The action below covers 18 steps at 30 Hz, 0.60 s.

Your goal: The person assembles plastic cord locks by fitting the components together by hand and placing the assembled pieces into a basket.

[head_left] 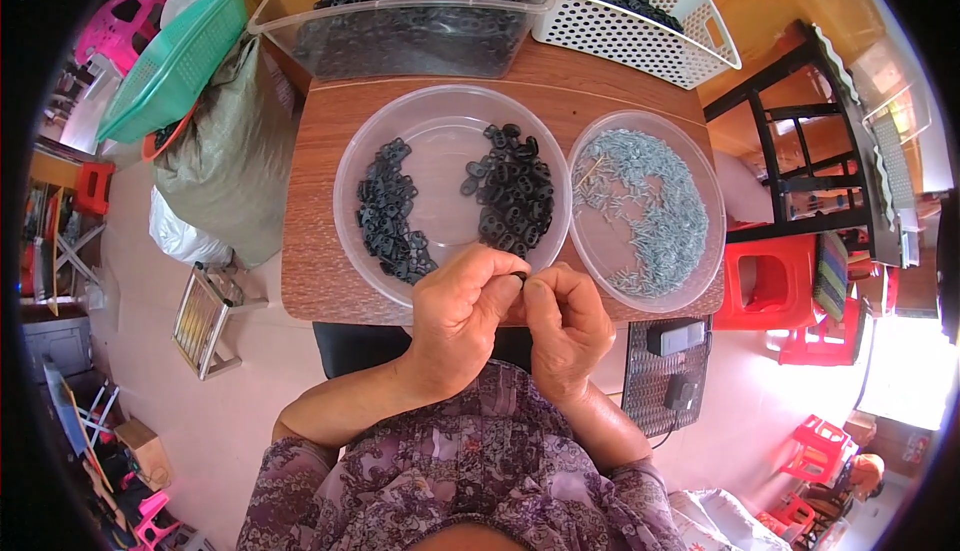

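Observation:
My left hand (462, 301) pinches a small black plastic piece (521, 277) between thumb and bent forefinger. Fingertips closed together, my right hand (566, 329) meets it at the piece's other side; whether it grips the piece or some tiny part is hidden. Both hands are over the near rim of a round clear tub (352, 241). Inside that tub lie two heaps of black oval two-holed pieces, a left heap (388, 213) and a right heap (516, 191). To the right, a second round tub (590, 251) holds many small silvery pins (672, 213).
At the table's (318, 151) far edge stand a large clear bin (400, 46) of black pieces and a white perforated basket (640, 46). A full sack (235, 156) and green basket (180, 66) are on the left; red stools (765, 281) and a black frame (800, 151) are right.

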Motion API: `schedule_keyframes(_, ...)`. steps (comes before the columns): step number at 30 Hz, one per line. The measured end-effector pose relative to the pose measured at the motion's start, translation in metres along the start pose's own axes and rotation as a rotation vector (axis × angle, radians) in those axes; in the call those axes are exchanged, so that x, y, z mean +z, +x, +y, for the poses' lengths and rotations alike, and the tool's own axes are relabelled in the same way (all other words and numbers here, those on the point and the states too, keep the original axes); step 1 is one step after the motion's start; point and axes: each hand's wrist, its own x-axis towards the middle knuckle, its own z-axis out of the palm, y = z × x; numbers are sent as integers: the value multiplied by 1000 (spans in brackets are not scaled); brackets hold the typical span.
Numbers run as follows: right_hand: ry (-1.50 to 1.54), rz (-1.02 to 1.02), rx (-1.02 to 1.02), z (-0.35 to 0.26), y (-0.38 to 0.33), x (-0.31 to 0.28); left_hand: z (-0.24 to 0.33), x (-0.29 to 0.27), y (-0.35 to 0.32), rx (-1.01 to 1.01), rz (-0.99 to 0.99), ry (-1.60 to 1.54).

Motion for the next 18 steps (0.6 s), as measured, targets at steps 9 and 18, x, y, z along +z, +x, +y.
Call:
schedule_keyframes(9,-237,-70,-288,5,9,0,-1,0,0,-100,1,-58)
schedule_keyframes(18,-221,-201,-307,7,20,6,-11,-12,6,-365,32,-352)
